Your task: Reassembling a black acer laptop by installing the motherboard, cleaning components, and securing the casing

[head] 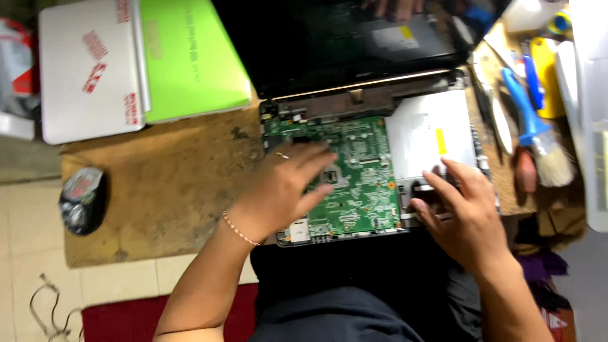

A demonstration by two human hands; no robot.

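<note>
An open laptop [373, 158] lies in the middle of the frame on a brown worktop [171, 190]. Its keyboard cover is already off, so the green board [354, 183] inside shows bare. The black screen [329, 44] is folded back toward the top of the frame. The left hand [278, 190] rests flat on the board, fingers spread wide, holding nothing. The right hand [459, 215] is at the lower right corner of the laptop, just below the silver disc drive [427, 133]. Its fingers are bent and touch a small dark part there, but the picture is too blurry to tell if they pinch it. So the opening up looks done, and the board and the drive are still in place and not yet lifted out. In the upper left lie a white laptop [88, 69] and a green laptop [190, 57], both closed, side by side. A dark mouse [82, 199] sits at the left edge of the worktop. At the right lie a blue brush [535, 130] and a few more tools. Another person's hand [399, 7] shows at the top edge.
</note>
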